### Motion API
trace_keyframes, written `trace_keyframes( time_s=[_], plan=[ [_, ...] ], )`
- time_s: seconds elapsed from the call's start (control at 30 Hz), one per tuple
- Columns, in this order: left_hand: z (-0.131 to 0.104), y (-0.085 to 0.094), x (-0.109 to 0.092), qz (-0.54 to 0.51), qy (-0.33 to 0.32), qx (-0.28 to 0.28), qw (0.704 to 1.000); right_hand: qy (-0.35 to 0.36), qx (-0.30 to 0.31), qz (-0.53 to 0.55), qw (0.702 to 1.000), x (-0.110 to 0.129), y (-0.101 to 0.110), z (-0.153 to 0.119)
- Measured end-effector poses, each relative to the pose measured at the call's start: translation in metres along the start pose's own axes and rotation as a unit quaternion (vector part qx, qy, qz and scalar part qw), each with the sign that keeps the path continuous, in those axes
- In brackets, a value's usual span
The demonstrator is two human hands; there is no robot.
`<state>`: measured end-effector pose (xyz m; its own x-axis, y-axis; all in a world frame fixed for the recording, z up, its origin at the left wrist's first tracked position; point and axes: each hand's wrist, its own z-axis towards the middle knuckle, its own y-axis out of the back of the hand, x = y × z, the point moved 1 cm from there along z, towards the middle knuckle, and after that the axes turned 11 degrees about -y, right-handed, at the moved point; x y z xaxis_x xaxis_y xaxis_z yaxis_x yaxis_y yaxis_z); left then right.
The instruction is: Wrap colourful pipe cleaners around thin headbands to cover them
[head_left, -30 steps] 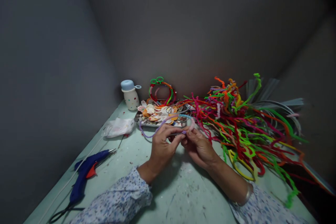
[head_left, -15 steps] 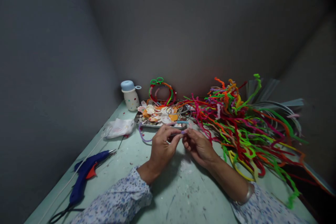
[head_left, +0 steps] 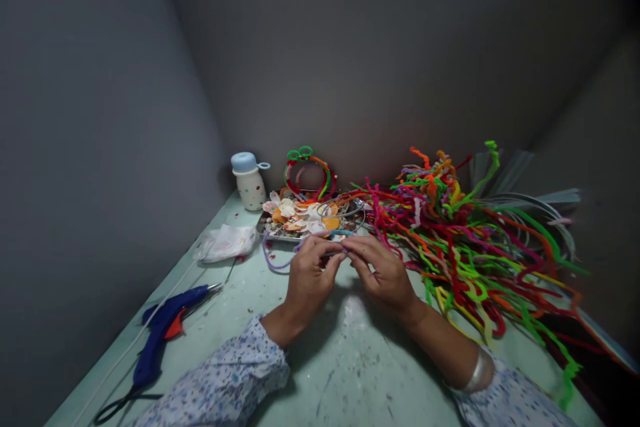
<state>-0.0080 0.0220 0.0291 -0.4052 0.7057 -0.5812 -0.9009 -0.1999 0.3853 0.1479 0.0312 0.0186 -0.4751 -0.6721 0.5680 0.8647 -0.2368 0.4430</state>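
Note:
Both hands meet over the table, pinching a purple pipe cleaner [head_left: 273, 264] between their fingertips. My left hand [head_left: 311, 277] is closed on it with thumb and forefinger. Opposite, my right hand [head_left: 384, 278] pinches the same small purple spot, its fingertips nearly touching the left ones. A purple fuzzy curve loops out to the left of the hands, and a light blue stretch [head_left: 343, 232] shows behind them. Whether these form one band is partly hidden by the fingers.
Behind the hands stands a metal tray [head_left: 287, 238] of petal-like pieces, with colourful hoops [head_left: 330, 177] on it. A blue glue gun [head_left: 160, 333], plastic bag [head_left: 230, 243] and bottle [head_left: 250, 188] lie left. Tangled pipe cleaners [head_left: 450, 240] cover the right side.
My right hand has rolled over, its back now turned more upward and its fingers closer to the left hand. The left hand stays nearly in place.

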Motion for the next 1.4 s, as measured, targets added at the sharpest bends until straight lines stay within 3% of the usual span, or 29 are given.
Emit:
trace_keyframes(
  time_s=[0.6,0.73,0.9,1.13,1.4],
  plan=[
    [-0.001,0.0023,-0.0061,-0.012,0.001,0.001,1.0,0.013,-0.015,0.005,1.0,-0.0011,0.0039,0.0014],
    [0.0006,0.0018,-0.0053,-0.098,0.081,-0.025,0.992,-0.003,-0.021,0.017,1.0,-0.0022,0.0052,0.0014],
    [0.0005,-0.0016,-0.0036,-0.223,0.189,-0.04,0.956,-0.016,-0.042,0.03,0.999,-0.0029,0.0043,-0.0019],
    [0.0001,-0.002,0.0004,-0.187,0.116,0.002,0.976,-0.011,-0.059,0.033,0.998,-0.0045,0.0018,-0.0063],
    [0.0001,-0.0008,0.0002,-0.117,0.077,0.002,0.99,0.001,-0.064,0.022,0.998,-0.0049,0.0009,-0.0078]
  ],
)
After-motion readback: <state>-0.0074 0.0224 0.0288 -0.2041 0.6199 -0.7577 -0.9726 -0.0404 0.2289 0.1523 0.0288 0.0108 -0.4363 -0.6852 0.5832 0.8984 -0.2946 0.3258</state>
